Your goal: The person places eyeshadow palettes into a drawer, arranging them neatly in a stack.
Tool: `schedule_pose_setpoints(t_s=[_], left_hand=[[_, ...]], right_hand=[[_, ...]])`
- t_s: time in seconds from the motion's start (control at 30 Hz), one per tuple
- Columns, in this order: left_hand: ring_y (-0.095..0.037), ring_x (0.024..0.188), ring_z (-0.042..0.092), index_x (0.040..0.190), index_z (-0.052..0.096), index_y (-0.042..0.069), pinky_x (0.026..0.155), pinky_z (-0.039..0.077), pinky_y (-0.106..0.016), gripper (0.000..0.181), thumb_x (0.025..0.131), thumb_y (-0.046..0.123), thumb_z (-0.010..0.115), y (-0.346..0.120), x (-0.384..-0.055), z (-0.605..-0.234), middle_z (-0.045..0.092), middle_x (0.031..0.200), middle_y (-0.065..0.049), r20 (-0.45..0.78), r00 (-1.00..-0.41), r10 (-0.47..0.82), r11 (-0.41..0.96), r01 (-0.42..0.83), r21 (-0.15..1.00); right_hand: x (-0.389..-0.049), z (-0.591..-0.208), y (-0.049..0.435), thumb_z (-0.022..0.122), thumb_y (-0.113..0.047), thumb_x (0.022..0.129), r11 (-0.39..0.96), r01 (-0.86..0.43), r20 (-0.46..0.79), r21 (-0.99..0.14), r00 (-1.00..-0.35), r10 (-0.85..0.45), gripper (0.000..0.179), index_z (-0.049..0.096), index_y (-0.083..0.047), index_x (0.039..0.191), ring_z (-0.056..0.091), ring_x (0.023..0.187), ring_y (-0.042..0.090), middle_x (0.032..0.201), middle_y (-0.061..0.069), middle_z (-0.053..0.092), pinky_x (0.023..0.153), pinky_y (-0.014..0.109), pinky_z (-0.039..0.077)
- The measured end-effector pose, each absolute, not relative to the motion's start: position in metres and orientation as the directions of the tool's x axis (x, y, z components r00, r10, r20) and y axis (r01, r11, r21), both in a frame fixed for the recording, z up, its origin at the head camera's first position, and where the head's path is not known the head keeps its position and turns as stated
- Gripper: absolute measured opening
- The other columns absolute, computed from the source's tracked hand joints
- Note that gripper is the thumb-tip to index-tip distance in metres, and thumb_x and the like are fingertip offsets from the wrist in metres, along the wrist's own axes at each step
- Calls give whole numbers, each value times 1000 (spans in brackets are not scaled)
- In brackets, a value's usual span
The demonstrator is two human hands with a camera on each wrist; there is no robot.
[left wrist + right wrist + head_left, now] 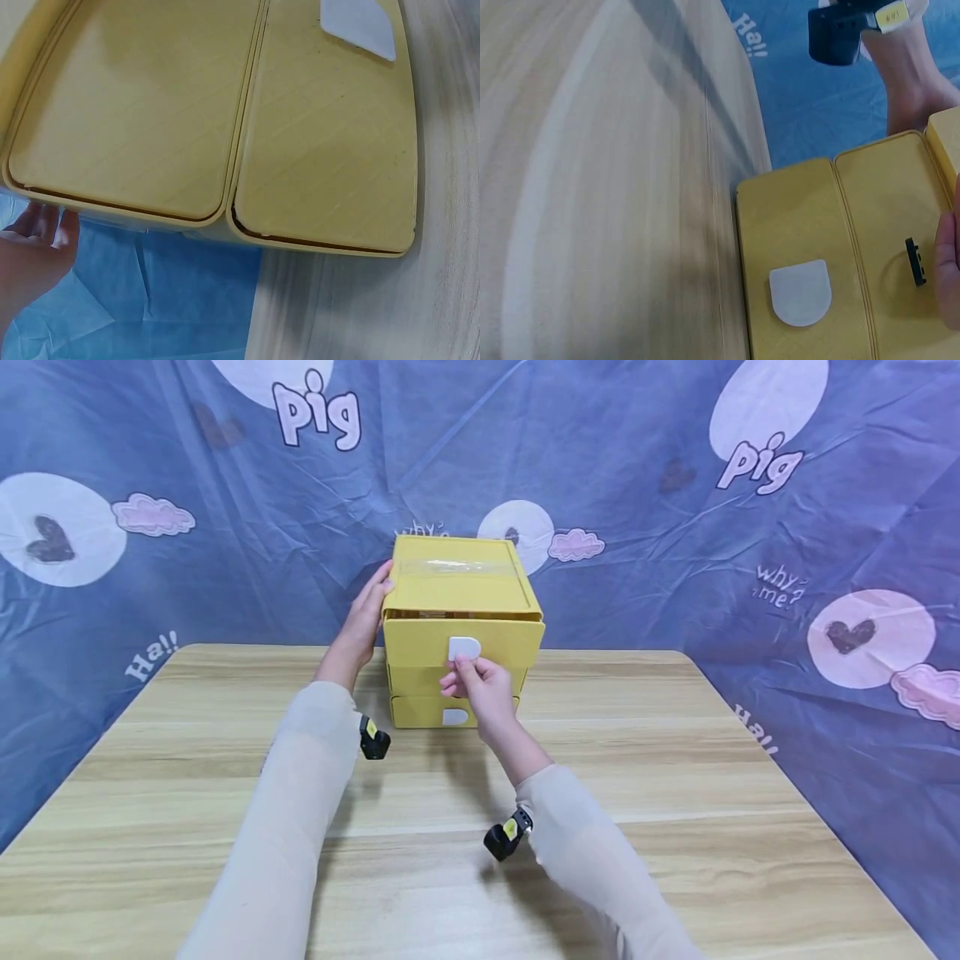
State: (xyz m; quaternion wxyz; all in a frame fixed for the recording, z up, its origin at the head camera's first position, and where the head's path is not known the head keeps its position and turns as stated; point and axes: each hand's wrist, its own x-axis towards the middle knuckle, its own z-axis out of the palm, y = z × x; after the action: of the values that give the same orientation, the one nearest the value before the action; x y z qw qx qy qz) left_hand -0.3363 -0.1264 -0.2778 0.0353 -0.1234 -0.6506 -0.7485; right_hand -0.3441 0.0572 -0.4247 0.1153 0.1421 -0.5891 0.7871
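Note:
A yellow stacked drawer box (465,578) stands on the table. Its top drawer (420,643) is pulled partly out, with a narrow gap below the lid; what lies inside is too hidden to name. My right hand (487,692) pinches the white pull tab (463,648) on that drawer's front. Flat against the box's left side, my left hand (367,618) rests with its fingers reaching back; in the left wrist view the left hand (37,255) shows at the box's edge. The right wrist view catches the right hand (949,274) only partly, at the frame's edge.
The bottom drawer has its own white tab (801,292). A small black piece (915,262) sits on the front above it. The wooden table (420,877) ends behind the box at a blue printed cloth (637,452). Both wrists wear black cameras (501,842).

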Motion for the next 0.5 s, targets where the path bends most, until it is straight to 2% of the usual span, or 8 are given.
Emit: schedule_pose_setpoints(t_s=[0.5], left_hand=[[-16,113,33,137,27,22,91,25,-37,49,88,27,36,-126,-336,-276,29,136,0,208,-974,92,-165,191,968]], right_hand=[[-347,-398,49,59,-35,78,-281,-279,279,-918,-959,42,40,61,3,89,60,62,27,77,20,61,60,40,48]])
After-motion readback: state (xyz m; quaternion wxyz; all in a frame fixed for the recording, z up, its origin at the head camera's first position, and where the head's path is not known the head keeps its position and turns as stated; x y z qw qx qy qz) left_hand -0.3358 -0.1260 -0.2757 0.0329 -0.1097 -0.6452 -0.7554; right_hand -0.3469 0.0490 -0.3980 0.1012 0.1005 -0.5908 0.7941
